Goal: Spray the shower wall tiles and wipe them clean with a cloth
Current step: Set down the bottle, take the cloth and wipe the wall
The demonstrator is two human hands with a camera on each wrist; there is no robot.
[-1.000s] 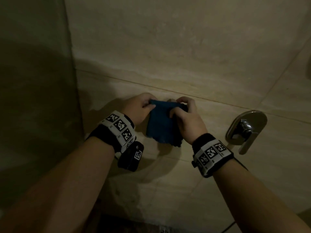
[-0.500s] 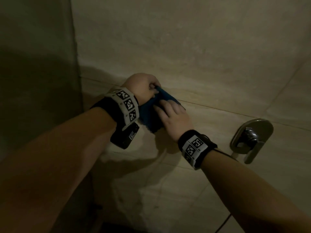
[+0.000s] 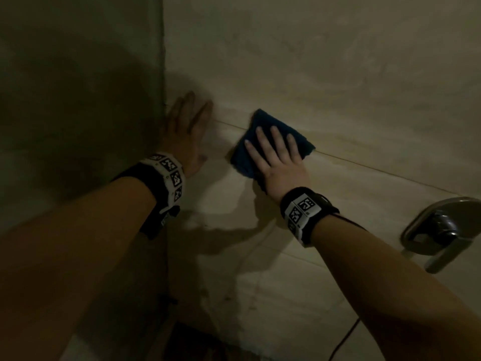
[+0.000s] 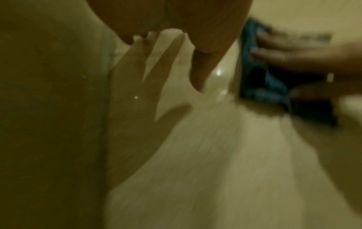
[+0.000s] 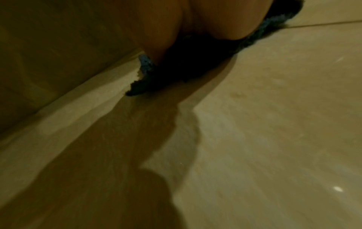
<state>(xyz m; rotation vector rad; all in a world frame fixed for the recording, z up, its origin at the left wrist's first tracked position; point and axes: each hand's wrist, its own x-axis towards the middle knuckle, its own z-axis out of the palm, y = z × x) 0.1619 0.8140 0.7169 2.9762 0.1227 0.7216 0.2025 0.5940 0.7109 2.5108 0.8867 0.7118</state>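
A folded blue cloth [image 3: 265, 126] lies flat against the beige wall tiles [image 3: 338, 87], across a grout line. My right hand [image 3: 276, 152] presses it to the wall with straight, spread fingers. The cloth [image 4: 254, 74] shows blurred at the right of the left wrist view, and the cloth [image 5: 145, 65] peeks out under the palm in the right wrist view. My left hand [image 3: 186, 126] rests flat on the tiles beside the corner, fingers straight, holding nothing. No spray bottle is in view.
A metal shower mixer handle [image 3: 442, 230] sticks out of the wall at the lower right. The side wall [image 3: 78, 126] meets the tiled wall in a dark corner at the left. A thin dark cable [image 3: 343, 337] hangs near the bottom.
Both hands were folding the cloth together. Now the left hand has let go and moved left onto the bare tile; the right hand alone presses the cloth flat on the wall.
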